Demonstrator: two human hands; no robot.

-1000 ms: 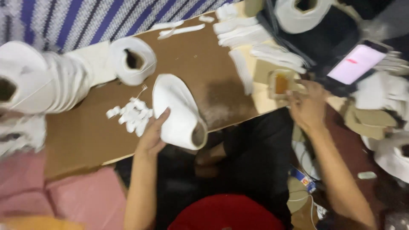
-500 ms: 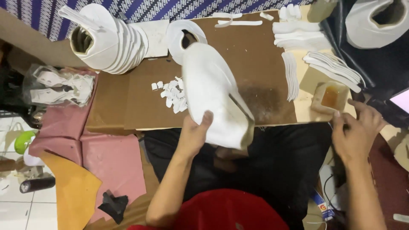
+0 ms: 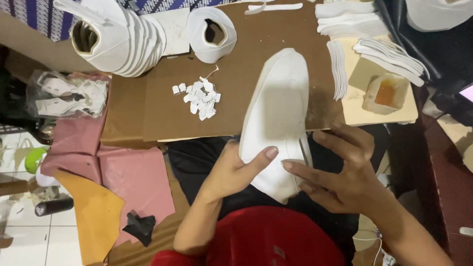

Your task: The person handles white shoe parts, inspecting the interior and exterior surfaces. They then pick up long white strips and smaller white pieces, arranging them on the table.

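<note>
Brown cardboard surface: my left hand grips the white shoe upper, light and pliable, at its heel; my right hand rests spread beside it.

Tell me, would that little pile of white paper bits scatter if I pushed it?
Probably yes. The white bits lie loose and separate on the brown board, so a nudge would likely spread them. They look thin and flat, so probably very light, and a breath might shift them.

Brown board, white scrap pile, glue tub, stacked shoe uppers, pink sheets
</note>
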